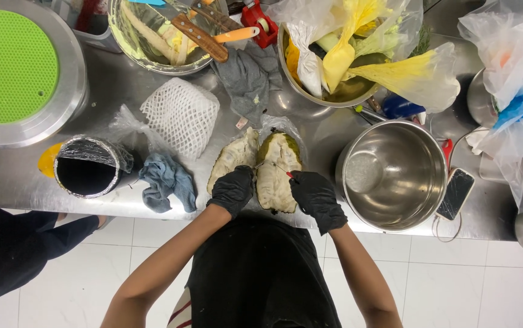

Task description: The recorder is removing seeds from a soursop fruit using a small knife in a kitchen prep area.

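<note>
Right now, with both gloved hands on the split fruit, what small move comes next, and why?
Probably draw the red-handled blade in the right hand further along the right fruit half, since its tip sits at the pale flesh while the left hand steadies the left fruit half beside it.

Dark-screened rectangular phone (pixel 455 193) lies at the stainless counter's (pixel 18 176) front edge, right side, screen blank. Clear plastic bags with yellow contents (pixel 358 42) sit in a bowl at the back edge. White, blue and orange plastic bags (pixel 510 79) are piled at the right end.
</note>
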